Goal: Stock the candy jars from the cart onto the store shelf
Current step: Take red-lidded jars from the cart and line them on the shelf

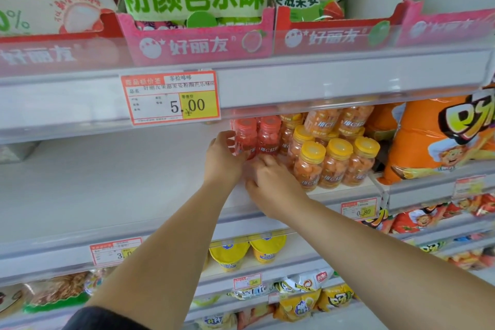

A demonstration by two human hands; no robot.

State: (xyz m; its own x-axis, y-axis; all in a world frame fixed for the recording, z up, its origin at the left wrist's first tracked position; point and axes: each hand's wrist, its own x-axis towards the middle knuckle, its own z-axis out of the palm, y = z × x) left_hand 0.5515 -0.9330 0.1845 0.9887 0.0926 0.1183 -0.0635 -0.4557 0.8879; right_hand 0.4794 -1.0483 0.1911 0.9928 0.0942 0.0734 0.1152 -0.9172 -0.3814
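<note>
Left hand grips red jar; right hand just beside.

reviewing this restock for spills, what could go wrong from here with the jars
The left hand grips a red jar tight against a second red jar; pushing it in could tip that one. The right hand lies close to the yellow-lidded jars near the edge of the shelf, and a bump might knock one off.
</note>
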